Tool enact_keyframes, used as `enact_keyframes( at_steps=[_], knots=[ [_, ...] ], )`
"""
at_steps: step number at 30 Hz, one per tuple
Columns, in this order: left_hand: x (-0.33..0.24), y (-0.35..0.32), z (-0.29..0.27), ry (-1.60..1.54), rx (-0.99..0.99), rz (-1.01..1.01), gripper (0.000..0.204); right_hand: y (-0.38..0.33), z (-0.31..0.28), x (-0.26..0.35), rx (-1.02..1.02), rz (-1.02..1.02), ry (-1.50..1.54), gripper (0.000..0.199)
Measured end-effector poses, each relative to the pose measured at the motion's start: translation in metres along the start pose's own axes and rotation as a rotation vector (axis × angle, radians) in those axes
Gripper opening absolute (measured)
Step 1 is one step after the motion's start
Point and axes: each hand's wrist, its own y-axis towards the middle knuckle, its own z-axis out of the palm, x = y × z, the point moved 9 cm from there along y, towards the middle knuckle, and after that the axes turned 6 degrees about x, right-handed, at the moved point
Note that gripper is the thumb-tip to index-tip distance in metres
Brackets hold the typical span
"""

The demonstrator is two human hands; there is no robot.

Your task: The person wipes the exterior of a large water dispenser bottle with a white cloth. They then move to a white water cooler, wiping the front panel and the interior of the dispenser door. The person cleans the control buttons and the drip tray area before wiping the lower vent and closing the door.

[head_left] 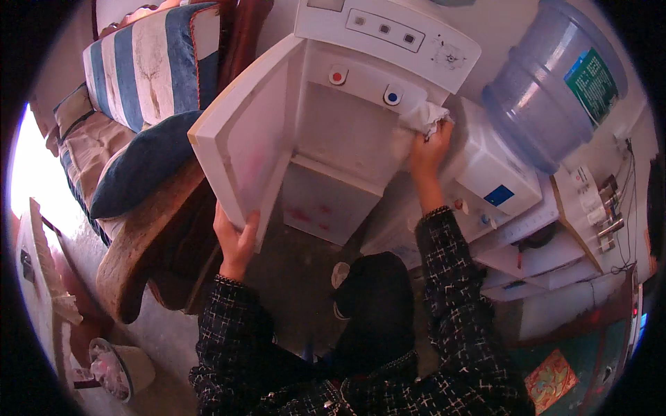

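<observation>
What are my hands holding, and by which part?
Right hand: a crumpled white cloth or tissue, by its near edge. Left hand: the open white door, by its free edge.

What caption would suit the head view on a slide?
Left hand on the open door of a white water dispenser, right hand holding a crumpled white cloth or tissue.

The room is dim, with a pinkish-purple cast. At the far left edge, strong light burns out to flat white, swallowing all detail there. Pale highlights streak the blue water bottle [548, 83]; the floor [305, 277] below the white water dispenser [343, 128] sinks into shadow, and the black trousers [378, 298] lose texture. The white cloth [424, 118] looks slightly smeared. Fisheye distortion bends straight edges toward the rim, and the corners go black.
</observation>
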Motion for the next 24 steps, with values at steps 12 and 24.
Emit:
enact_keyframes(
  at_steps=[12,24],
  knots=[
    [-0.001,-0.001,-0.002,-0.001,0.011,-0.006,0.052,-0.122,0.048,-0.034,0.337,0.168,-0.070,0.036],
    [0.003,-0.002,0.001,0.010,0.010,-0.017,0.053,-0.169,0.065,-0.042,0.532,0.320,-0.112,0.036]
  ],
)
